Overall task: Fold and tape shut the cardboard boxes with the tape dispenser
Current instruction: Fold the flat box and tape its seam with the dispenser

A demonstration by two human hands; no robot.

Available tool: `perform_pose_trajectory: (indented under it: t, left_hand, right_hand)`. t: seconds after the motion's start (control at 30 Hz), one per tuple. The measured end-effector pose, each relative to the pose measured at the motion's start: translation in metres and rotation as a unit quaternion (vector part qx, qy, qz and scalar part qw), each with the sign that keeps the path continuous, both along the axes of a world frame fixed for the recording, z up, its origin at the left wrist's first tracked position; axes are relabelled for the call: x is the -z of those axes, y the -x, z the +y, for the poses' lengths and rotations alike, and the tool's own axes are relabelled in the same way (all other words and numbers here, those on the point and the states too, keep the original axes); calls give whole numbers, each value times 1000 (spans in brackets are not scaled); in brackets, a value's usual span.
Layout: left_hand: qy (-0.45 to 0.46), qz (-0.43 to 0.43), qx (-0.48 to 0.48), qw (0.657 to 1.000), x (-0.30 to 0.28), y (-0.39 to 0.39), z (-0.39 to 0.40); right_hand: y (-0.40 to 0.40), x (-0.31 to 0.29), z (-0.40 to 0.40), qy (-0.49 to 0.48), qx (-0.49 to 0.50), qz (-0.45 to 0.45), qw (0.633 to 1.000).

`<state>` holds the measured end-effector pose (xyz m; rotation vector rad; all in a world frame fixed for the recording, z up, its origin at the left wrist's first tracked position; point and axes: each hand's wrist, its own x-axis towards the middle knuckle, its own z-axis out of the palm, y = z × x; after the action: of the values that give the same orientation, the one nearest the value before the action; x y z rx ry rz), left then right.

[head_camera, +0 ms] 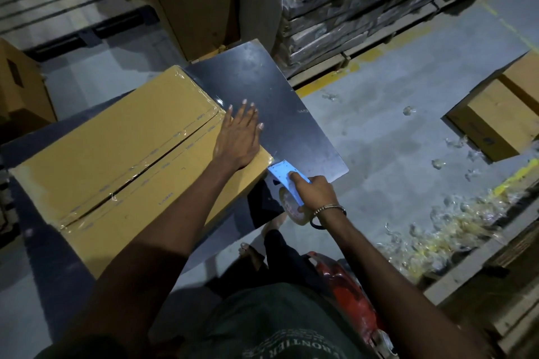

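A large cardboard box [116, 160] lies on a dark table [262, 90], flaps folded shut, with clear tape along the centre seam. My left hand [237, 137] presses flat with straight fingers on the box's right end, fingertips reaching past the edge. My right hand [313, 192] grips a blue tape dispenser [284, 176] with a brown tape roll, its head against the box's right side near the corner, index finger laid along the blue plate.
A tall cardboard box [192, 0] stands behind the table. Wrapped stacks on a pallet [350, 17] fill the back right. Another box [495, 114] sits on the floor at right, with tape scraps [455, 213] scattered around. A red object [350, 291] lies by my feet.
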<state>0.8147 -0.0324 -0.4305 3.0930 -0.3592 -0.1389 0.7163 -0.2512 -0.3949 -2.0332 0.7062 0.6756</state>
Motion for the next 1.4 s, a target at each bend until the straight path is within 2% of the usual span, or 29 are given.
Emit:
perform_pose_trajectory:
  t: [0.1, 0.23, 0.33, 0.43, 0.53, 0.67, 0.83, 1.07, 1.2, 1.27, 1.3, 1.33, 1.37, 1.4]
  left_hand:
    - [-2, 8, -4, 1000, 0, -1, 0]
    - [28, 8, -9, 1000, -3, 2, 0]
    - [151, -11, -50, 987, -10, 7, 4]
    - [268, -12, -97, 959, -19, 35, 13]
    - [228, 1, -96, 969, -27, 96, 37]
    - [87, 21, -66, 994, -22, 190, 80]
    - [8, 5, -66, 998, 8, 217, 83]
    - [22, 31, -156, 987, -7, 163, 23]
    - [171, 44, -205, 963, -7, 136, 10]
    - [299, 73, -229, 923, -14, 132, 21]
    - [411, 102, -253, 870, -25, 132, 30]
    - [537, 130, -290, 782, -38, 131, 39]
    - [644, 149, -324, 677, -50, 130, 50]
    - [713, 156, -358, 582, -63, 128, 61]
  right_hand:
    - [2, 5, 2, -59, 71, 47, 995]
    - [12, 15, 4, -43, 48, 65, 996]
    - [19, 18, -1, -25, 36, 65, 997]
    - [25, 10, -11, 29, -3, 15, 999]
    - [30, -8, -13, 82, -32, -69, 994]
    - [34, -30, 3, 168, -31, -156, 973]
    - [28, -49, 42, 166, -80, -247, 951]
    - [4, -60, 95, 134, -185, -329, 916]
    - [-19, -71, 96, 77, -238, -356, 900]
    - [-33, -78, 96, 53, -254, -340, 904]
    - [-41, -81, 97, 33, -264, -329, 906]
    - [-49, -85, 97, 5, -274, -317, 908]
    - [-56, -89, 98, -28, -284, -305, 909]
    - [-61, -92, 100, -58, -298, -292, 907]
